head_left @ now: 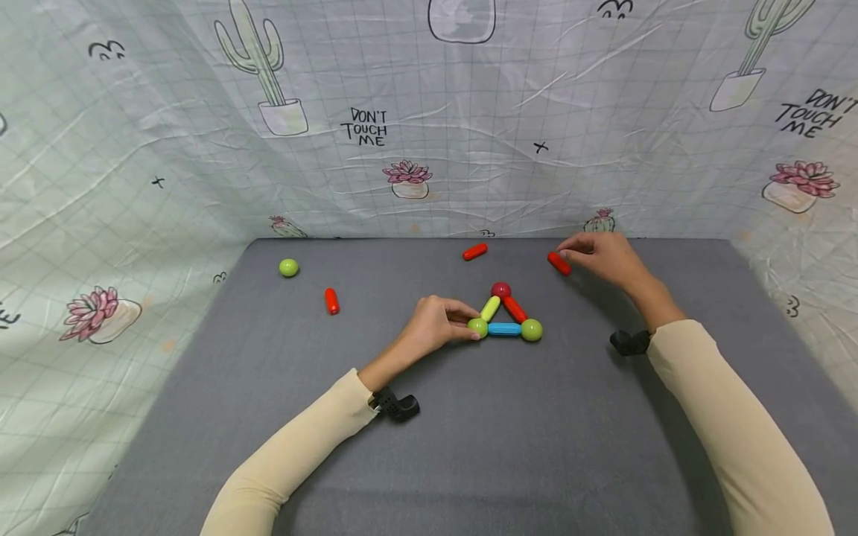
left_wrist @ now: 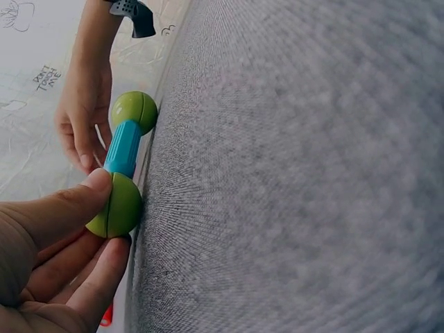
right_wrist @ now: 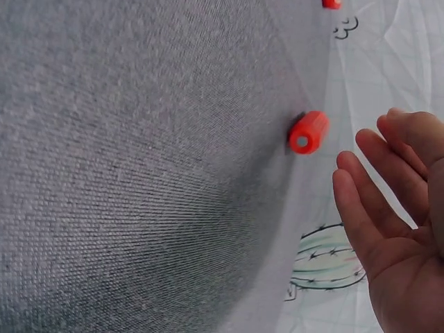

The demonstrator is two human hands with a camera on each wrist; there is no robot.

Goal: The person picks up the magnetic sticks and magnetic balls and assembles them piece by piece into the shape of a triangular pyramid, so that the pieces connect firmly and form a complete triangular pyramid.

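Note:
On the grey table, a triangle of balls and short rods lies flat. Its corners are a red ball (head_left: 500, 290), a green ball (head_left: 532, 330) and a second green ball (left_wrist: 123, 208). A blue rod (head_left: 504, 329), a yellow-green rod (head_left: 491, 307) and a red rod (head_left: 515, 309) form the sides. My left hand (head_left: 439, 324) pinches the left green ball between thumb and fingers. Farther right, my right hand (head_left: 603, 257) hovers by a loose red rod (right_wrist: 309, 132). In the right wrist view its fingers (right_wrist: 371, 201) are loosely extended, apart from that rod.
Another red rod (head_left: 475, 251) lies near the back edge. Toward the left are one more red rod (head_left: 331, 301) and a loose green ball (head_left: 289, 267). A patterned cloth (head_left: 469, 119) hangs behind the table (head_left: 509, 432).

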